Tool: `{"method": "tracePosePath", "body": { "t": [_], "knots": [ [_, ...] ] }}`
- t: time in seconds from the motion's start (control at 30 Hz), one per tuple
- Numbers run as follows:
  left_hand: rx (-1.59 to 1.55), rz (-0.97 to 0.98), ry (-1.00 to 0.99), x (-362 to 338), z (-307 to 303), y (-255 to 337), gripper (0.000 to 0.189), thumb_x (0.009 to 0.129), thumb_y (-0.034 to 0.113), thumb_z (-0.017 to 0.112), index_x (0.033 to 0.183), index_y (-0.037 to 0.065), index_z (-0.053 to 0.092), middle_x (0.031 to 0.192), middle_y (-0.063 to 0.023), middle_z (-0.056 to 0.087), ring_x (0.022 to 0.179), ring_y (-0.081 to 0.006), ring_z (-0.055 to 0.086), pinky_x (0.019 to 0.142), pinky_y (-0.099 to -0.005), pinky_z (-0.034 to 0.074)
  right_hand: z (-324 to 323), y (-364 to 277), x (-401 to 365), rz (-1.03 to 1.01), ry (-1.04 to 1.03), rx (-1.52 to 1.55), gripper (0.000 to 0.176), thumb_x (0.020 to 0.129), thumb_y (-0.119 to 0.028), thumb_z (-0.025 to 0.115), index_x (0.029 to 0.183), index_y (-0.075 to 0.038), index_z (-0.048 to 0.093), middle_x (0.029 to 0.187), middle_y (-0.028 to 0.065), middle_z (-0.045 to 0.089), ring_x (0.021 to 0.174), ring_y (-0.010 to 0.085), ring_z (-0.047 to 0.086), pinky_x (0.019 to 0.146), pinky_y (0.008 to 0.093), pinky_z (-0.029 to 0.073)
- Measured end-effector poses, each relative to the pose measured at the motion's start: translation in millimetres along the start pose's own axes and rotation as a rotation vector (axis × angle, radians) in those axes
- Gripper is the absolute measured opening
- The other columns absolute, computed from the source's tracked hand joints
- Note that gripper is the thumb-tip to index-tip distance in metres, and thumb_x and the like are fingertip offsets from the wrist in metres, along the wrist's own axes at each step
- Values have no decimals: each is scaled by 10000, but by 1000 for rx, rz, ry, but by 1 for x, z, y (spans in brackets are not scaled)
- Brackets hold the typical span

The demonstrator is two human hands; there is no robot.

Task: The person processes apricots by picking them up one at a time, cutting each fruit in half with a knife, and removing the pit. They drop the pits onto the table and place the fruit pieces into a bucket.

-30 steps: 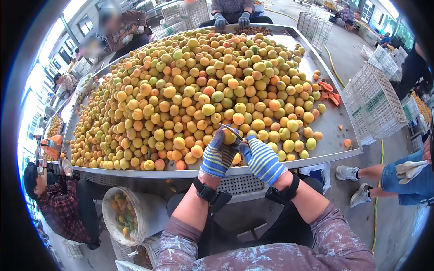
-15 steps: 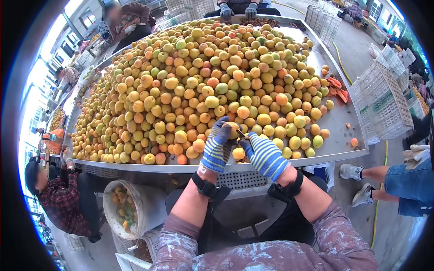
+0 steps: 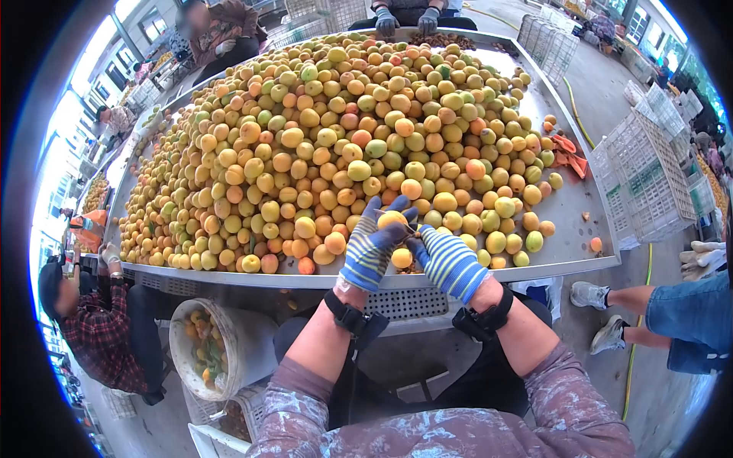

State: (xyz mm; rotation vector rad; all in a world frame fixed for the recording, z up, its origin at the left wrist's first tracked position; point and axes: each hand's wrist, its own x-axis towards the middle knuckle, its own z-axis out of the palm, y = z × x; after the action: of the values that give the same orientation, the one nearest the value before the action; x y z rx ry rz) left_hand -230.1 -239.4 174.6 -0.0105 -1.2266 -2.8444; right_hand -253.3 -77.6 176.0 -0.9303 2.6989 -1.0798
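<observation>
- Left hand [image 3: 369, 246]: striped glove, fingers curled round one yellow-orange fruit [image 3: 392, 220], thumb side close to the right hand; grip is closed on the fruit, some fingers raised.
- Right hand [image 3: 450, 263]: striped glove, fingertips pinched together at the fruit's right side, on a thin tool [image 3: 413, 229] that is mostly hidden.
- Tool axis: the bit that shows slants from the right fingertips up and left, away from the wearer, toward the fruit. Full length and tip: can't tell.
- Fruit axis: looks near round, partly covered by fingers; no long axis or stem end readable.
- Location: fruit is held above the table [image 3: 588, 221], just in from the near edge, roughly midway along it.
- Loose fruit [image 3: 402, 258] sits between the hands, near edge side.
- Fruit pile [image 3: 305, 153] starts just beyond the hands, runs to the left edge and up near the far edge.
- Orange cloth [image 3: 566, 153] by the right edge; single fruit [image 3: 595, 244] near the near right corner.
- Grey-gloved hands [image 3: 407, 21] of a co-worker at the far edge.
- Off the table: white bucket [image 3: 248, 340] with fruit and leaves, below the near edge, left part; stacked crates [image 3: 649, 179] beyond the right edge.
</observation>
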Motion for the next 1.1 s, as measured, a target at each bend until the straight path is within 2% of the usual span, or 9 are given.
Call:
{"method": "tracePosePath", "body": {
  "t": [0.03, 0.13, 0.3, 0.57, 0.77, 0.83, 0.93, 1.0, 1.1],
  "knots": [
    [1, 1, -4, 0, -4, -2, 702, 879, 106, 649, 1419, -30, 221, 1304, -223, 510, 1170, -312, 545, 928, -386, 518, -2, 0, 0, 0, 28, -37, 282, 934, -248, 536, 1077, -5, 547, 757, 201, 650, 713, 360, 647, 604, 449, 504],
    [-430, -244, 7, -2, -9, -9, 672, 868, 437, 646, 1319, -15, 437, 1254, -198, 553, 1136, -304, 562, 950, -402, 475, -8, -9, 1, 14, 104, -48, 289, 922, -223, 559, 1135, -27, 558, 773, 185, 652, 705, 355, 641, 596, 435, 498],
    [-353, -257, 49, 0, 1, -8, 629, 876, 395, 651, 1271, -60, 473, 1205, -194, 585, 1093, -297, 587, 945, -387, 486, -8, -16, -3, 25, 114, -117, 359, 904, -193, 584, 1240, -82, 524, 807, 176, 661, 705, 335, 646, 584, 412, 505],
    [-44, -125, -48, 3, -2, -6, 466, 893, 266, 653, 1219, -41, 522, 1201, -219, 593, 1080, -293, 608, 958, -410, 500, -13, -3, -4, 35, 70, -34, 268, 922, -229, 549, 1057, 0, 581, 794, 204, 640, 750, 359, 627, 669, 445, 498],
    [590, -82, -146, 6, -4, 0, 490, 886, 255, 667, 1262, -12, 500, 1218, -161, 599, 1079, -220, 602, 961, -333, 473, -14, 7, -11, 75, -10, -26, 271, 933, -234, 540, 1039, 12, 579, 806, 204, 635, 743, 360, 629, 650, 434, 499],
    [438, -94, -128, 0, 6, -6, 555, 888, 324, 662, 1291, -5, 470, 1259, -172, 570, 1101, -239, 592, 968, -345, 472, -7, 13, -12, -76, 211, -13, 250, 925, -225, 572, 1050, -9, 584, 717, 172, 654, 651, 347, 644, 551, 421, 497],
    [-367, -273, -81, 4, -1, -27, 626, 875, 443, 638, 1265, -18, 472, 1292, -213, 537, 1137, -312, 569, 1005, -430, 455, -13, -1, -11, 32, 153, -75, 318, 922, -248, 575, 1144, -22, 545, 717, 170, 649, 667, 354, 646, 563, 422, 501],
    [-343, -290, -39, 4, 3, -29, 603, 877, 432, 640, 1251, -16, 485, 1281, -215, 545, 1141, -321, 567, 1009, -441, 450, -20, -15, -12, 163, 20, -127, 363, 915, -251, 579, 1193, -27, 513, 754, 186, 646, 688, 358, 643, 573, 429, 498],
    [-380, -308, 18, 2, 8, -22, 464, 879, 302, 673, 1187, -10, 520, 1188, -206, 594, 1088, -299, 593, 943, -409, 504, -10, -5, -13, 74, 63, -122, 335, 913, -236, 573, 1171, -27, 523, 795, 204, 643, 683, 356, 635, 566, 433, 493]
  ]
}}
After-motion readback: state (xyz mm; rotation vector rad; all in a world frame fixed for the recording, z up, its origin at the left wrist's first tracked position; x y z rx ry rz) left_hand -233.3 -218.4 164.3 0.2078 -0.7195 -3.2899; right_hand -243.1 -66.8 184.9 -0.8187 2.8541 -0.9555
